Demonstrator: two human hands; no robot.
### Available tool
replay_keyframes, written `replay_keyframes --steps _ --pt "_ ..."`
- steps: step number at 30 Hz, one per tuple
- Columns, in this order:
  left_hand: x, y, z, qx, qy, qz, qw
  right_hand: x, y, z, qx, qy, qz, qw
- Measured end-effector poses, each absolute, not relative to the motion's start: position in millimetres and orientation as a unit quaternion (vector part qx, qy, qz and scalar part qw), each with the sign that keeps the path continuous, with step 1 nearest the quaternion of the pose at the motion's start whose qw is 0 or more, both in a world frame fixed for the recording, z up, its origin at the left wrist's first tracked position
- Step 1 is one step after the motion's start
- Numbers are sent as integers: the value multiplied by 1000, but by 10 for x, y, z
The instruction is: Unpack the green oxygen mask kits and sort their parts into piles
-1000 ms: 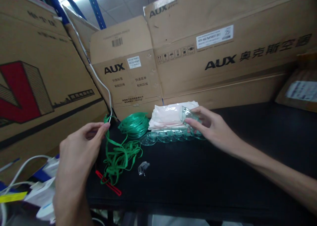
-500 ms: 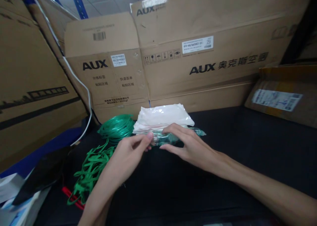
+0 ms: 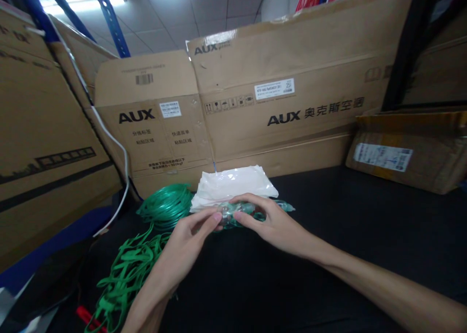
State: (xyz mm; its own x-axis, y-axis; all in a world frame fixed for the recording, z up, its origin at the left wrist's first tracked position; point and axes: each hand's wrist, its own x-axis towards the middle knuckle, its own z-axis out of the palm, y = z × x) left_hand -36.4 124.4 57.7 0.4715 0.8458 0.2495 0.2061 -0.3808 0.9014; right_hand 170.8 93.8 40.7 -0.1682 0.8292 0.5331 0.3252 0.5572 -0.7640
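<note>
Both hands meet over the dark table on a clear, green-tinted plastic piece (image 3: 229, 215), roughly tubular, whose exact kind I cannot make out. My left hand (image 3: 189, 235) pinches its left end between thumb and fingers. From the right, my right hand (image 3: 272, 222) closes over it, thumb in front and fingers on top. Another bit of clear green plastic (image 3: 285, 205) pokes out beyond the right knuckles. Just behind the hands lie white plastic packets (image 3: 235, 183). A coil of green tubing (image 3: 164, 204) and a tangle of green straps (image 3: 133, 262) are left of my left hand.
Large cardboard boxes (image 3: 233, 123) wall off the back, with another carton (image 3: 116, 175) on the left. A smaller taped box (image 3: 404, 153) stands at the right rear. A white cable (image 3: 124, 150) hangs down at left, and something red (image 3: 89, 318) lies near the front left.
The camera view has tilted up, showing more ceiling. My right thumb and fingers have closed onto the plastic piece, which they were looser around before. My left hand keeps its pinch.
</note>
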Motion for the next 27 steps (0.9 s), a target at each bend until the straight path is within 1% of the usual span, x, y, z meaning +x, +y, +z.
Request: replay_keyframes --steps 4,10,14,18,21,23,27 --pt "-371 1268 528 749 356 370 419 1717 949 429 -384 -723 277 503" --pt "-362 1287 450 772 380 373 348 1703 944 436 -346 -727 293 515" --pt "-342 1271 419 785 392 377 297 1669 922 424 -338 -736 280 516" --pt "-287 1238 398 790 391 391 265 1640 915 398 -360 -736 261 510" --pt "-256 1215 395 753 398 451 265 1630 917 397 -388 -723 240 519" --pt "-249 1210 395 740 402 480 246 1630 919 400 -401 -713 229 527" --pt "-247 1245 366 794 377 437 189 1634 927 385 -417 -704 219 532"
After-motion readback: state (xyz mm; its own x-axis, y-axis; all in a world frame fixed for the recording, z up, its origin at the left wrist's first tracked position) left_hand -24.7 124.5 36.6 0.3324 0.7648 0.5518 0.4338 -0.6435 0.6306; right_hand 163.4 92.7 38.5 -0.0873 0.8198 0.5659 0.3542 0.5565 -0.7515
